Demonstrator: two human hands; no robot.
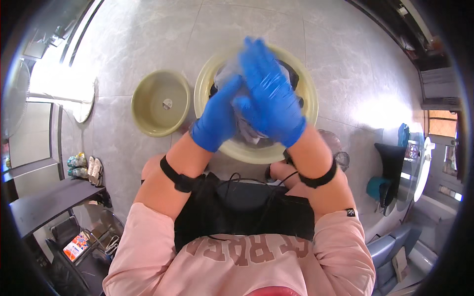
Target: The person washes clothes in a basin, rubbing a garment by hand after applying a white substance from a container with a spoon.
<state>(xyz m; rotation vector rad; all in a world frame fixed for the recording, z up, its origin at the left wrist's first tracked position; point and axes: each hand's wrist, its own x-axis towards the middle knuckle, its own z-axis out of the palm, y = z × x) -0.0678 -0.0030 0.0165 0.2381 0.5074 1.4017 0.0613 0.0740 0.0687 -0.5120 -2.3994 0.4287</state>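
Both my hands wear blue gloves and are close together above a pale yellow-green plastic basin [255, 157]. My left hand [218, 116] points inward, its fingers partly covered by the other hand. Across the basin reaches my right hand [272, 92], its fingers stretched forward and blurred at the tips. Grey cloth [226, 76] and dark cloth [290, 76] lie in the basin beneath them. Light-coloured cloth [253, 138] shows between my wrists; whether either hand grips it cannot be made out.
A smaller plastic basin [161, 127] with a sticker inside stands to the left on the grey tiled floor [244, 22]. A dark bench [55, 201] and shoes [95, 171] are at the left. A dark chair [390, 166] stands at the right. Black cables [237, 179] cross near my lap.
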